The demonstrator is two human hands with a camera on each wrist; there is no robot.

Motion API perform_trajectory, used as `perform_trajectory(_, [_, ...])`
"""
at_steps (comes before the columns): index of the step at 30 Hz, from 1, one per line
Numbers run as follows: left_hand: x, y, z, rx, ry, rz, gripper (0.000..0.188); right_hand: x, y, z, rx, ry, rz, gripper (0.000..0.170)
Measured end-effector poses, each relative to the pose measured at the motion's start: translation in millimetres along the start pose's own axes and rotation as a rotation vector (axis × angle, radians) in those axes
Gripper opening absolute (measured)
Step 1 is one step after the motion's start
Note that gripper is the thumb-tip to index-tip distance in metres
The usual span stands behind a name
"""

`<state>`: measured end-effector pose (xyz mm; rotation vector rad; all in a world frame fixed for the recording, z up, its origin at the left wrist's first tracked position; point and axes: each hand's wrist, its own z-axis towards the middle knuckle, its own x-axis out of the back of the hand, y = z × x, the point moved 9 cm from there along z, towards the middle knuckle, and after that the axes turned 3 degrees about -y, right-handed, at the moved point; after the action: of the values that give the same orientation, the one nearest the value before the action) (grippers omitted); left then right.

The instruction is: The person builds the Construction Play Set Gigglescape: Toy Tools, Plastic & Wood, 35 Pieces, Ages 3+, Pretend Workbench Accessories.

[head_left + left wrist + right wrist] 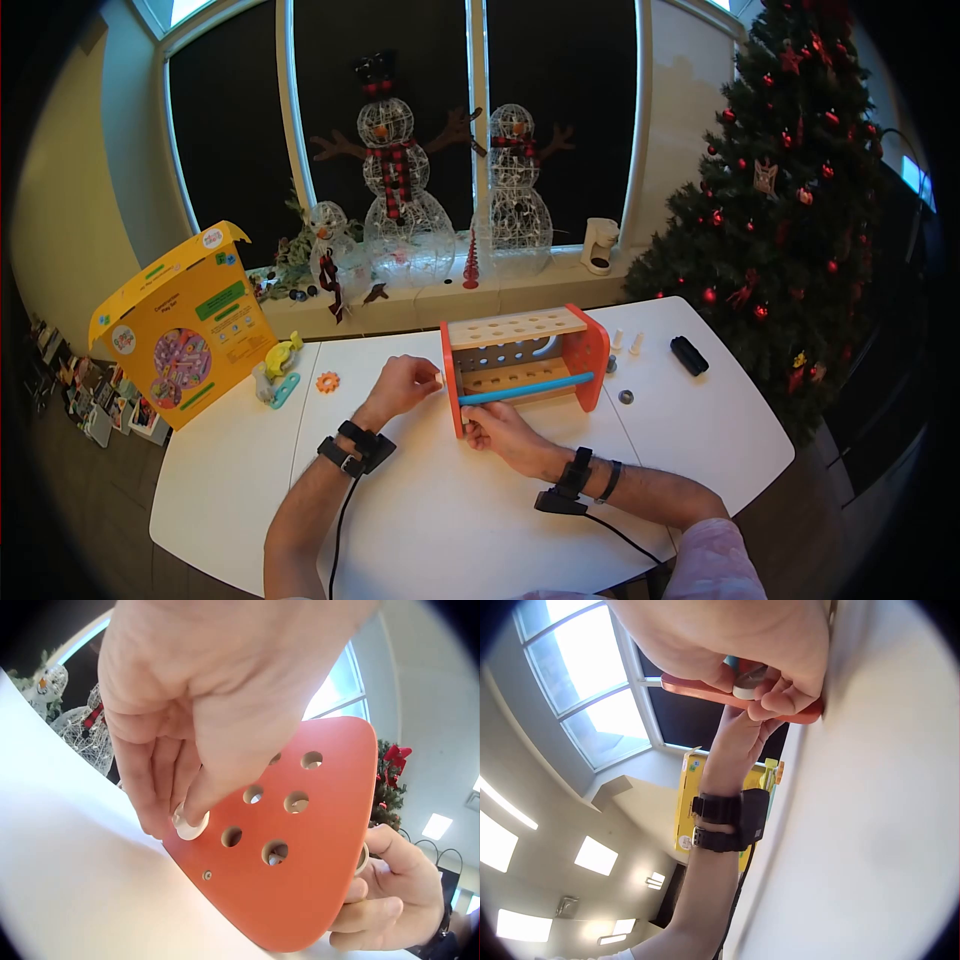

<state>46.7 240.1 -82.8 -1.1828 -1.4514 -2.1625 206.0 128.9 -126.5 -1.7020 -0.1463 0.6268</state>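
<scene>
A toy toolbox stands on the table, with red-orange side panels (451, 380), wooden shelves (515, 327) and a blue rod handle (525, 388). My left hand (402, 385) is at the outer face of the left panel, where thumb and fingers pinch the round head of a white toy screw (193, 825) low on the panel, beside its row of holes. On the panel's other side, my right hand (505, 437) holds a small round piece with a pale rim (744, 693) between thumb and fingers. Those fingers partly cover the piece, so I cannot tell its kind.
White screws (636, 344), grey nuts (626, 397) and a black object (688, 355) lie right of the toolbox. To the left are an orange gear (327, 382), a teal piece (285, 391), a yellow-green piece (284, 352) and a yellow box (185, 325). Cables trail from both wrists.
</scene>
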Motion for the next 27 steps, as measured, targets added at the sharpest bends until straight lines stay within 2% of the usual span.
perform_trajectory(2, [4.8,7.5,-0.4,-0.068,0.060,0.057,0.024,-2.0,0.1,-0.7,-0.002,0.002,0.005,0.017])
perform_trajectory(5, [5.9,7.9,0.9,-0.071,0.077,0.064,0.025,-2.8,-1.9,-4.4,-0.004,0.013,0.015,0.018])
perform_trajectory(9, [-2.4,-13.3,6.5,-0.028,0.032,0.089,0.028,-0.7,1.3,-2.2,-0.012,0.026,0.019,0.017])
perform_trajectory(15, [6.5,8.0,-1.5,-0.054,0.080,0.137,0.028,-1.3,0.1,-2.8,-0.012,0.015,0.002,0.018])
perform_trajectory(21, [0.2,7.3,5.4,-0.099,0.022,0.176,0.027,-1.9,-2.0,-4.2,-0.016,0.016,0.002,0.018])
perform_trajectory(27, [8.0,16.5,1.5,-0.153,0.128,0.172,0.023,0.7,0.9,-2.6,-0.013,-0.008,0.012,0.018])
